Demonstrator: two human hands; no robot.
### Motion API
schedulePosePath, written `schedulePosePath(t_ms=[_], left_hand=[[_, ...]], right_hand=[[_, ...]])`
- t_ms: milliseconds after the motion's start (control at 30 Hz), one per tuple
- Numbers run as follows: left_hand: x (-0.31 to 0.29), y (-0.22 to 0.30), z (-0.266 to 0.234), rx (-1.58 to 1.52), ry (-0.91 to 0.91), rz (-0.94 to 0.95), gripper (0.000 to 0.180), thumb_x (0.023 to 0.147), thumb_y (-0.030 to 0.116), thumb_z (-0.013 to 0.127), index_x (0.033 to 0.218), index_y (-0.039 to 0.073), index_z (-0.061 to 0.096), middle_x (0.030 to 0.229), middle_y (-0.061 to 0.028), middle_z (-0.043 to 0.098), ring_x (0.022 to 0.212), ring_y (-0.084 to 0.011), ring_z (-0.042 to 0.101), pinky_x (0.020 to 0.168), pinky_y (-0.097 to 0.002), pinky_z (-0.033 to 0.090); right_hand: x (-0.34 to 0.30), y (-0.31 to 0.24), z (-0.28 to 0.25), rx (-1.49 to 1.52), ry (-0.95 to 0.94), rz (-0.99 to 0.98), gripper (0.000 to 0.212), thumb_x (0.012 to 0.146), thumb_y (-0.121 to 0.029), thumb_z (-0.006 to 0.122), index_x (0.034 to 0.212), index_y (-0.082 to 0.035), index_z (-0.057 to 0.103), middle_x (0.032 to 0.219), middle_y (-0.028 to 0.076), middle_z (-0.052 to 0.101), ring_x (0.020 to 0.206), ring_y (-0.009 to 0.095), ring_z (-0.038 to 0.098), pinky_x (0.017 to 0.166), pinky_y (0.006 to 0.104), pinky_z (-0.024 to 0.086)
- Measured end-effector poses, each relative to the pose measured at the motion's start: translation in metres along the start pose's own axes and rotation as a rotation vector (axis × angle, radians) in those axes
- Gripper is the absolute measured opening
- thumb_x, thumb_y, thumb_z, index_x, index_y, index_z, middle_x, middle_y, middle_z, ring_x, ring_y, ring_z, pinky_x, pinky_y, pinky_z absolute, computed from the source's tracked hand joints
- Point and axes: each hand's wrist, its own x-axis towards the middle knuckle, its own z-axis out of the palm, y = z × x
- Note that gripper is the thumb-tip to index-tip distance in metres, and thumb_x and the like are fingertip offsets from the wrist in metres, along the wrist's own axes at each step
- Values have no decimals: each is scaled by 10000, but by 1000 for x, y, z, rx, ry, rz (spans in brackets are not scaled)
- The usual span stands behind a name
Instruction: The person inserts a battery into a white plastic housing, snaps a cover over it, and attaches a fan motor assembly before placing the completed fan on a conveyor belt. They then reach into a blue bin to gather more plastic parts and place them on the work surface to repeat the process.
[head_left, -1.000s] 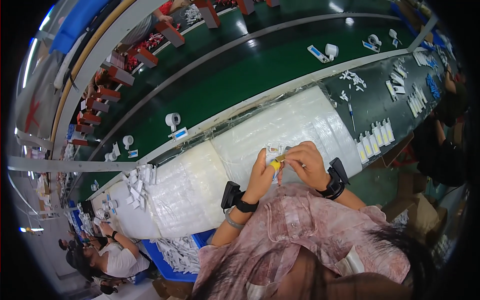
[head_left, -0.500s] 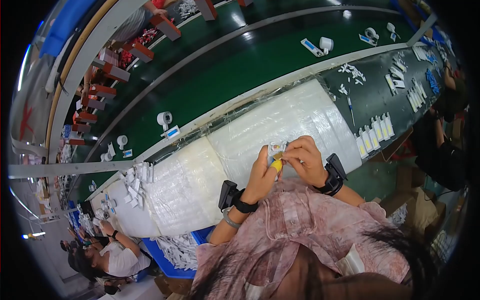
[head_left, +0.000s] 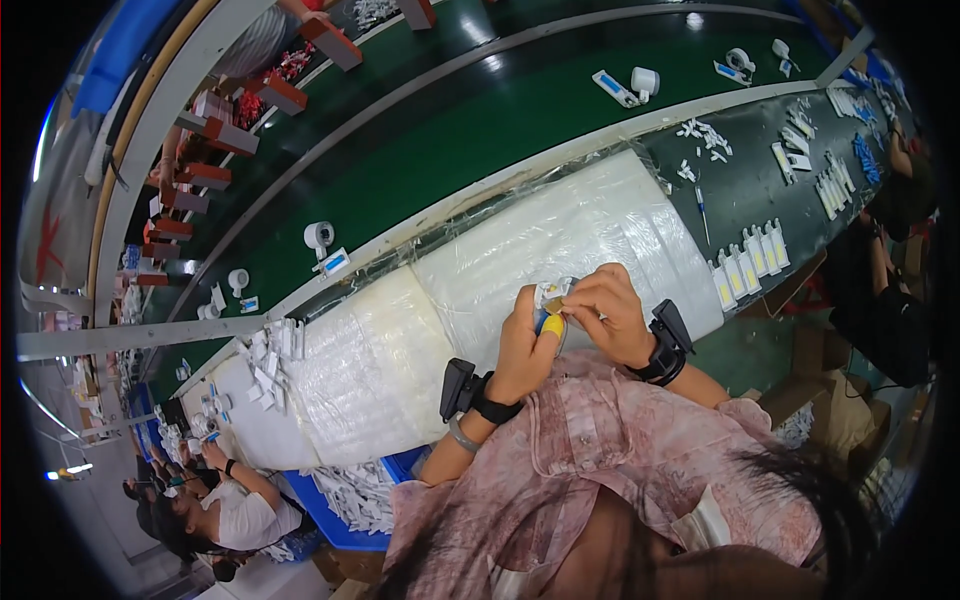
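Both hands meet over the padded white work surface (head_left: 520, 230), close in front of my body. My left hand (head_left: 522, 340) is closed around a small white plastic part (head_left: 548, 292), which has a yellow-and-blue piece (head_left: 552, 325) next to it by the thumb. The thumb and fingers of my right hand (head_left: 608, 315) pinch at the part's right side, where a small tan flat piece (head_left: 557, 304) shows. Fingers partly cover the part, so its exact kind is hidden.
Beyond the surface runs a green conveyor (head_left: 450, 150) carrying white lamp-like units (head_left: 318, 238). At right lie white strips with yellow panels (head_left: 748, 265), a thin screwdriver (head_left: 702, 212) and small white pieces (head_left: 705, 140). A blue bin (head_left: 325, 510) of white parts stands lower left; a co-worker (head_left: 245, 510) sits beyond.
The lamp-like units on the conveyor have slid left. The white part in my hands has tilted slightly; both hands stay nearly in place.
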Motion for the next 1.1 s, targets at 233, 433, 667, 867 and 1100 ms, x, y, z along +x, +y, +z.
schedulePosePath(t_ms=[233,433,667,867,1100], left_hand=[[2,2,-5,11,-53,39,331,880,103,519,1180,-23,460,913,-216,607,809,-337,623,705,-368,476],[1,-4,0,25,-15,-28,313,944,146,500,1209,-20,478,945,-222,626,844,-345,638,730,-360,484],[-1,-10,3,75,22,-31,284,956,136,487,1197,-14,484,914,-203,630,820,-354,639,706,-365,485],[1,-12,6,146,113,116,194,985,122,431,1094,-5,531,779,-47,608,607,-79,534,524,-229,433],[21,-20,-10,24,116,-41,243,1009,179,397,1003,4,565,696,-54,593,545,-101,541,487,-232,445]], right_hand=[[2,6,2,20,1,7,165,732,-38,741,877,-81,674,839,38,637,782,209,558,794,331,383],[2,9,2,42,-7,-4,171,737,-38,738,890,-82,677,849,40,640,794,217,541,805,335,382],[-1,8,4,47,-3,6,183,732,-24,733,896,-80,676,850,43,640,794,217,549,804,336,383],[1,6,7,34,-10,-1,180,737,-18,722,899,-79,673,833,39,633,776,202,572,800,334,382],[9,15,15,-61,-58,4,146,774,-36,694,910,-75,657,880,60,634,846,233,588,814,365,392]])
